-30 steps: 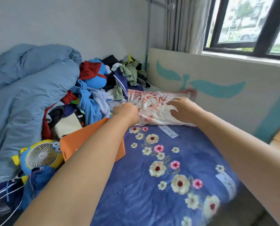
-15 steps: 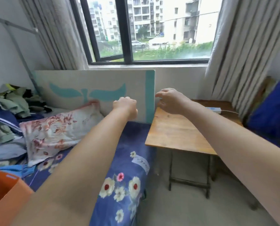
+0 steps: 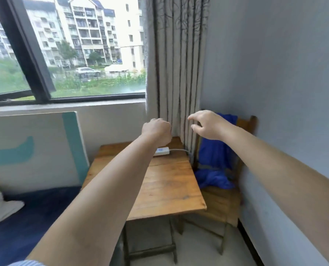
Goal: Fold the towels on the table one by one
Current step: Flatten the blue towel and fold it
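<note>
Both arms reach forward above the wooden table (image 3: 165,185). The left hand (image 3: 157,132) is curled into a fist with nothing in it, raised over the table's far edge. The right hand (image 3: 207,124) hangs beyond the table's far right corner with fingers loosely spread and bent, holding nothing, close to the curtain (image 3: 176,64).

A blue towel (image 3: 214,160) is draped over the back of the wooden chair (image 3: 220,204) and pools on its seat, just beside the table's right edge. The right hand is near the towel's top but not touching it.

A white adapter (image 3: 161,151) with its cable lies at the table's far edge, partly hidden by the left wrist. A bed (image 3: 21,227) sits along the table's left side.
</note>
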A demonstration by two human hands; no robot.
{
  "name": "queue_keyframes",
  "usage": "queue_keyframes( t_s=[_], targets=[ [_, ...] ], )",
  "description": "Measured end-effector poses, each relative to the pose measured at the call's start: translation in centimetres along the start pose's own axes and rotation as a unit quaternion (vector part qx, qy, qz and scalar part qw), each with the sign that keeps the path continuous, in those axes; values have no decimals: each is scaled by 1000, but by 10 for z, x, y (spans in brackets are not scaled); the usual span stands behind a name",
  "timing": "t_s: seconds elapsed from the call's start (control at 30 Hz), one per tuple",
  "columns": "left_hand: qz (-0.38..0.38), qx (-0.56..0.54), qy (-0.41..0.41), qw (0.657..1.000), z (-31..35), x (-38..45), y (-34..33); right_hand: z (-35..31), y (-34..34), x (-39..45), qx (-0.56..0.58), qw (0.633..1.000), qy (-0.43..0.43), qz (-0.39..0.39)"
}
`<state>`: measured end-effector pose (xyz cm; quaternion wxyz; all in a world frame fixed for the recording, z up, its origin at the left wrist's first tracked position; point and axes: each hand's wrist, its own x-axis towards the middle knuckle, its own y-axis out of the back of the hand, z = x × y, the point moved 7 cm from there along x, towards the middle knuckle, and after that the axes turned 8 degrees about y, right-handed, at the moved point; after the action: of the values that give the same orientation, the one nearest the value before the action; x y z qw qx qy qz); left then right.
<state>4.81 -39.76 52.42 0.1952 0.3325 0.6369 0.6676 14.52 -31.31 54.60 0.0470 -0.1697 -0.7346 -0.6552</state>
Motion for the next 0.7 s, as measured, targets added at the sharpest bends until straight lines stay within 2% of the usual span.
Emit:
queue_keyframes(
  t_s=[0.17, 0.33, 0.53, 0.7],
  targets=[
    [-12, -25, -51, 998, 78, 73, -29, 124, -7, -1, -8, 997, -80, -6],
    [-37, -23, -79, 996, 118, 148, -63, 219, -33, 22, -9, 990, -143, -15],
    [-66, -21, -116, 991, 145, 250, -99, 301, -56, 64, -2, 977, -213, -7],
    [-105, -14, -152, 983, 173, 322, -148, 358, -85, 83, 15, 959, -283, -32]
  ],
)
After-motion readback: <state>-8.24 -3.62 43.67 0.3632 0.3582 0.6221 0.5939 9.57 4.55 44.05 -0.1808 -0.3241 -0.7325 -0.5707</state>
